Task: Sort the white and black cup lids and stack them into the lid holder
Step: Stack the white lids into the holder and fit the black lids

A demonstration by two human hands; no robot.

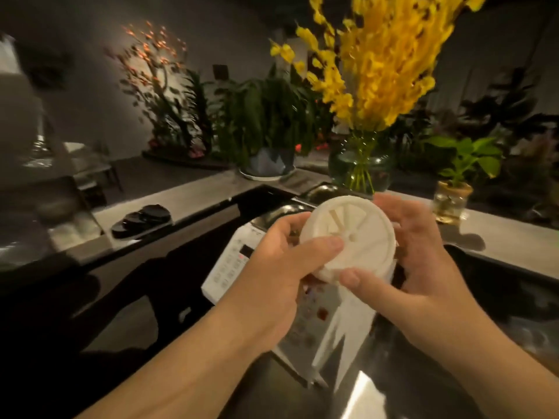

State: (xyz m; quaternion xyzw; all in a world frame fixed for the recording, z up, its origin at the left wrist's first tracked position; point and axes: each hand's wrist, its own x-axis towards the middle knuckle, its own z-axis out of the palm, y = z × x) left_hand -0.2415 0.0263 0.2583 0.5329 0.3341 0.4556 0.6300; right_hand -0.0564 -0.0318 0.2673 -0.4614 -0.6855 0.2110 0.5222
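Both hands hold a stack of white cup lids (348, 237) tilted toward me in the middle of the view. My left hand (272, 276) grips its left edge, thumb lying across the top lid. My right hand (417, 255) cups the right side, thumb pressing the lower rim. Directly below the lids stands a white lid holder (341, 337) with upright posts, partly hidden by my hands. Several black lids (142, 220) lie overlapping on the grey counter ledge at the left.
A white appliance with buttons (233, 264) sits under my hands. On the ledge (196, 198) behind stand a glass vase of yellow flowers (363, 167), a potted green plant (269, 164) and a small jar with a plant (450, 201). Glassware (39, 152) stands far left.
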